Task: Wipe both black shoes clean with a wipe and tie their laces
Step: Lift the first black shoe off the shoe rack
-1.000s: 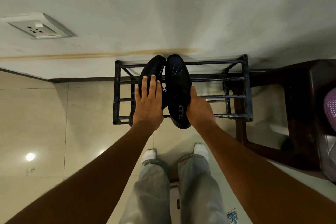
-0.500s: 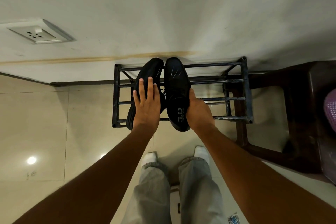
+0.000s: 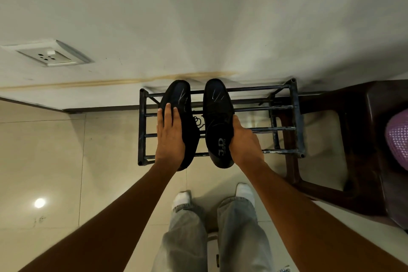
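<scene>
Both black shoes are held above the metal shoe rack (image 3: 293, 117), soles up, with a gap between them. The left shoe (image 3: 183, 104) is under the left hand (image 3: 170, 137), whose fingers lie nearly straight along the sole. The right hand (image 3: 244, 139) grips the right shoe (image 3: 217, 108) by its side, fingers hidden. I judge the shoes light but stiff-soled, best held at mid-sole. Loose laces (image 3: 198, 121) hang between them.

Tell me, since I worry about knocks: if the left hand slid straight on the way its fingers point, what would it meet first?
Probably the toe of the left shoe under the left hand, then the wall; depth is unclear.
</scene>
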